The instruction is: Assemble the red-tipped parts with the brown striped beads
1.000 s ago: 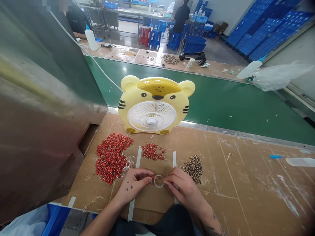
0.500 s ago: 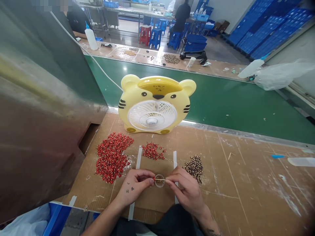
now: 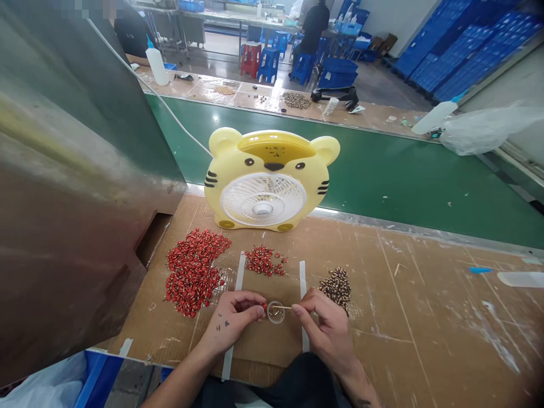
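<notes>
My left hand [image 3: 233,318] rests on the cardboard and pinches a small red piece [image 3: 264,306] at its fingertips. My right hand [image 3: 326,324] pinches a thin wooden stick [image 3: 281,307] that points left toward the red piece. Between the two hands a small clear round cup [image 3: 276,313] sits on the cardboard. A large heap of red pieces [image 3: 193,271] lies to the left. A smaller red heap [image 3: 262,260] lies just beyond the cup. A heap of dark speckled pieces [image 3: 336,286] lies beside my right hand.
A yellow tiger-shaped fan [image 3: 268,180] stands at the back of the cardboard mat [image 3: 403,317]. Behind it runs a green conveyor belt [image 3: 382,175]. A metal panel [image 3: 72,187] walls off the left. A white squeeze bottle [image 3: 521,279] lies at far right. A person sits on a stool far off.
My right hand has drawn slightly right and down, pulling the stick's near end away from over the cup. The left hand has barely moved.
</notes>
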`<action>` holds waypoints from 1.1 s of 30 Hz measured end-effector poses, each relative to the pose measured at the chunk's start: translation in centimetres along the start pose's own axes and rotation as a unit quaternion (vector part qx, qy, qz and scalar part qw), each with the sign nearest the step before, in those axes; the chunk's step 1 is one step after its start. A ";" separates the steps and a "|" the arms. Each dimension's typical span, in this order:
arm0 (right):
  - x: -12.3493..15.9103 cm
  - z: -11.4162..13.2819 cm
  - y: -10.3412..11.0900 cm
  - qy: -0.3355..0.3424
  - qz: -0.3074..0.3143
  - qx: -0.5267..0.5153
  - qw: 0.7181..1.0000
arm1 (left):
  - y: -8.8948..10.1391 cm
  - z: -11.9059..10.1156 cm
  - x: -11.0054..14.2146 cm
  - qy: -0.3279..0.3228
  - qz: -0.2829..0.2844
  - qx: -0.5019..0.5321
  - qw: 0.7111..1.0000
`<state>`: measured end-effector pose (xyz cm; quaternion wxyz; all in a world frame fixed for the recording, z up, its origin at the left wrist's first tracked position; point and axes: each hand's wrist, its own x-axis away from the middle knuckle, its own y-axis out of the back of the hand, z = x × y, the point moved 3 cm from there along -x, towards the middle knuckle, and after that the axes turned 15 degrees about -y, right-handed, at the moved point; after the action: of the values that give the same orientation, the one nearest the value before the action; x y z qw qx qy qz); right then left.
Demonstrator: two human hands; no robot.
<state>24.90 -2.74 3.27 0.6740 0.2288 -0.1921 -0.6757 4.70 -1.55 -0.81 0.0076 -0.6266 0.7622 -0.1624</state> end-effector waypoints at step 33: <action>-3.2 -4.3 5.9 -0.049 0.074 0.135 0.987 | 0.7 0.9 0.4 -0.012 -0.005 -0.017 1.000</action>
<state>32.13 0.51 3.27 0.6750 0.2698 -0.3305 -0.6019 4.10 -2.03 -1.73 0.0051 -0.6326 0.7613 -0.1423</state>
